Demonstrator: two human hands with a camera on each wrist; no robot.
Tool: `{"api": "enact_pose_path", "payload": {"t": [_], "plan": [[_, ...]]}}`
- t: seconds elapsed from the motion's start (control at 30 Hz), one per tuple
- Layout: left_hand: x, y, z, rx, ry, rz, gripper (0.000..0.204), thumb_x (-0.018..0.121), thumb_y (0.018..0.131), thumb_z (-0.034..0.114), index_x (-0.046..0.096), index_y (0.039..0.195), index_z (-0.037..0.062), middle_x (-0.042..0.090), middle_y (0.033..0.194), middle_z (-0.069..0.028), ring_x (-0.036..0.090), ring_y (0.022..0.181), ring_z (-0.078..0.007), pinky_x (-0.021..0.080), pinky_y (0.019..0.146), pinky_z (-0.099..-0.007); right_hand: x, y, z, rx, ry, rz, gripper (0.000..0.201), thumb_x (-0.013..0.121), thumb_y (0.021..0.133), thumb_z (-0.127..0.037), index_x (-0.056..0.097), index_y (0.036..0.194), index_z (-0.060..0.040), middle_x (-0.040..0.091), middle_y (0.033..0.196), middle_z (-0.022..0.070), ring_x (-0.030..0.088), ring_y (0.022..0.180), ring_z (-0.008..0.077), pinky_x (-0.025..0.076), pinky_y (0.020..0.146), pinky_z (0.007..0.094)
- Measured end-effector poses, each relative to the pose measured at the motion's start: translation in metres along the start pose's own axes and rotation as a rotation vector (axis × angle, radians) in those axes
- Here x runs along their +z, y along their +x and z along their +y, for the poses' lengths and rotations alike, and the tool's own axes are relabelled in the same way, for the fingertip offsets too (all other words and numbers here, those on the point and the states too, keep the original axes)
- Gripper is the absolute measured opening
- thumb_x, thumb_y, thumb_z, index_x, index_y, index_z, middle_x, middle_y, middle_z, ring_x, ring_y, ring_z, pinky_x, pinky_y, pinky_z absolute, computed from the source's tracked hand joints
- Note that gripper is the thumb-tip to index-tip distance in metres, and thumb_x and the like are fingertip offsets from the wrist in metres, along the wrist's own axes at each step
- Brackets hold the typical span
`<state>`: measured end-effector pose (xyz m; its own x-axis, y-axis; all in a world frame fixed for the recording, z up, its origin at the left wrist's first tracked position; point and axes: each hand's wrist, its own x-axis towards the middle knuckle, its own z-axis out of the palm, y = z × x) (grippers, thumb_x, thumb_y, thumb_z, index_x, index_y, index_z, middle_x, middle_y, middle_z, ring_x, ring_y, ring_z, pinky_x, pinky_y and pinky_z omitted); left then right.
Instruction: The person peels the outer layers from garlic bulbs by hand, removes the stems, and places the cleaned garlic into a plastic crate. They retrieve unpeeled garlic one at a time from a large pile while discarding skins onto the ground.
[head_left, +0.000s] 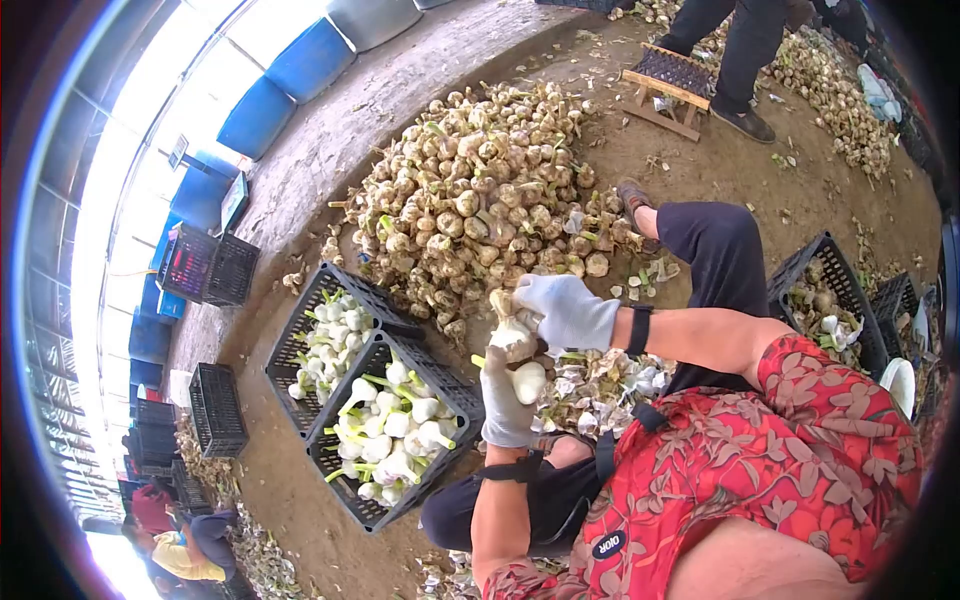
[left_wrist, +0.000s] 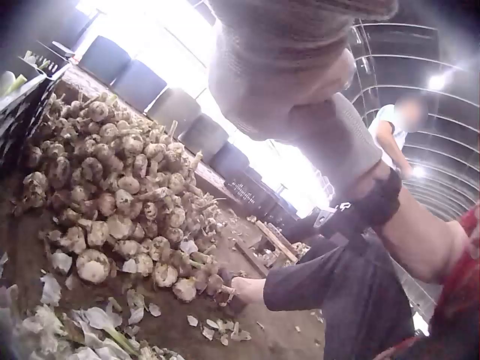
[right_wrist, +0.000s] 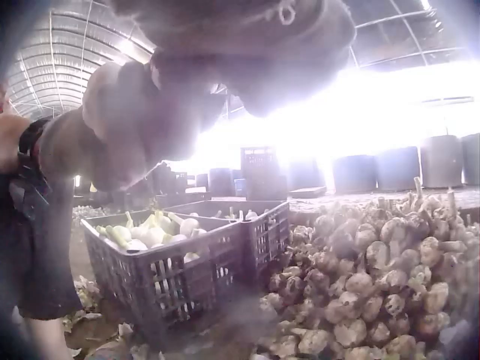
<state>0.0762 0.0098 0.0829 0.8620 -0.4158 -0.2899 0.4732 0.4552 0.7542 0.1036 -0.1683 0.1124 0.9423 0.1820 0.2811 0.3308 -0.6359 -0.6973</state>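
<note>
My gloved left hand (head_left: 507, 408) holds a peeled white garlic bulb (head_left: 528, 382), its green stem poking out on the far side of the fingers. A second garlic bulb (head_left: 513, 343), with brownish skin and a dry stalk, sits at the left fingertips. From the other side, my gloved right hand (head_left: 572, 310) pinches this second bulb near its stalk. Both wrist views show the gloves blurred and close up, with the garlic hidden. Beyond the hands lies a big heap of unpeeled garlic (head_left: 470, 190). Loose peelings (head_left: 610, 385) cover the ground below.
Two black crates (head_left: 325, 460) of trimmed white garlic stand beside the left hand. Another crate (head_left: 835, 260) with garlic and skins is by the right elbow. A low wooden stool (head_left: 665, 95) and another person's legs (head_left: 735, 60) are farther off. Blue barrels (head_left: 258, 115) line the wall.
</note>
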Motion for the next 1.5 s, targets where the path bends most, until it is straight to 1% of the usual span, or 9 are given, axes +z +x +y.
{"api": "enact_pose_path", "payload": {"t": [0.2,0.33,0.47,0.6,0.8,0.93,1.03,1.23,1.5], "plan": [[0.013,0.006,-0.001,0.32,0.527,0.173,0.047,0.073,0.086,0.026,0.055,0.12,-0.0006,0.063,0.098,-0.0031,0.058,0.08,-0.0085,0.049,0.071,-0.0222,-0.007,-0.007,0.024,-0.061,0.366,-0.158,0.035,0.06,0.08,-0.012,0.063,0.113,-0.0014,0.069,0.093,0.0195,0.067,0.086,0.0274,0.051,0.076,0.0354],[0.003,0.01,-0.015,0.511,0.84,0.241,0.044,0.072,0.085,0.017,0.054,0.121,-0.0036,0.063,0.098,-0.0028,0.057,0.083,-0.0087,0.049,0.074,-0.0234,-0.011,-0.004,0.01,0.422,0.636,-0.317,0.027,0.067,0.08,-0.009,0.065,0.106,0.0005,0.069,0.089,0.0117,0.06,0.082,0.0141,0.048,0.076,0.0317],[0.008,0.003,-0.005,0.403,0.825,0.202,0.056,0.073,0.083,0.037,0.057,0.117,-0.0044,0.066,0.097,-0.0132,0.064,0.08,-0.0202,0.053,0.072,-0.0307,-0.014,-0.006,0.014,0.417,0.71,-0.314,0.015,0.068,0.083,-0.008,0.068,0.095,0.0011,0.067,0.081,0.0041,0.058,0.075,0.0074,0.048,0.068,0.0281],[0.002,-0.002,0.006,-0.222,-0.253,-0.074,0.068,0.048,0.087,0.067,0.057,0.109,0.0027,0.062,0.083,-0.014,0.062,0.061,-0.0269,0.051,0.049,-0.0361,-0.011,-0.01,0.012,0.275,0.808,-0.235,0.012,0.068,0.083,-0.004,0.067,0.094,0.0012,0.064,0.081,0.001,0.057,0.08,0.0058,0.048,0.069,0.0262],[0.009,0.013,0.022,-0.324,-0.365,-0.088,0.079,0.04,0.084,0.077,0.059,0.108,0.0042,0.063,0.079,-0.0156,0.059,0.058,-0.0278,0.047,0.047,-0.0362,-0.001,-0.014,-0.002,0.379,0.979,-0.066,0.018,0.063,0.085,-0.006,0.068,0.101,0.0011,0.068,0.089,0.001,0.058,0.084,0.0071,0.049,0.074,0.0253],[0.023,0.013,-0.006,0.5,0.461,0.16,0.063,0.062,0.09,0.026,0.035,0.14,0.0009,0.052,0.121,-0.0091,0.057,0.099,-0.0161,0.051,0.083,-0.0315,0.02,-0.014,0.014,0.447,0.598,0.156,0.02,0.062,0.086,-0.01,0.066,0.101,0.0015,0.068,0.09,0.0132,0.064,0.085,0.021,0.049,0.076,0.0325],[0.049,0.012,-0.014,0.723,0.723,0.32,0.058,0.06,0.09,0.026,0.039,0.138,0.001,0.054,0.119,-0.0095,0.057,0.1,-0.0178,0.049,0.086,-0.0321,0.019,-0.018,0.011,0.242,0.537,0.222,0.017,0.064,0.082,-0.011,0.065,0.095,0.0005,0.064,0.089,0.0188,0.063,0.085,0.0319,0.049,0.075,0.0383],[0.032,0.007,-0.001,-0.116,-0.343,0.012,0.059,0.042,0.091,0.06,0.06,0.112,0.0074,0.066,0.088,-0.0083,0.061,0.068,-0.0223,0.048,0.055,-0.0323,-0.011,-0.015,-0.008,-0.042,0.475,0.077,0.014,0.065,0.077,-0.006,0.06,0.086,0.0039,0.057,0.082,0.0146,0.058,0.078,0.0293,0.046,0.07,0.0354],[0.021,-0.002,-0.007,-0.223,-0.345,-0.163,0.065,0.047,0.085,0.068,0.06,0.107,0.0087,0.065,0.091,-0.0103,0.055,0.054,-0.0204,0.04,0.043,-0.0294,-0.032,-0.03,-0.01,0.207,1.021,-0.154,0.013,0.067,0.081,-0.003,0.063,0.091,0.0046,0.059,0.093,0.0053,0.056,0.084,0.0132,0.047,0.075,0.0281]]}}
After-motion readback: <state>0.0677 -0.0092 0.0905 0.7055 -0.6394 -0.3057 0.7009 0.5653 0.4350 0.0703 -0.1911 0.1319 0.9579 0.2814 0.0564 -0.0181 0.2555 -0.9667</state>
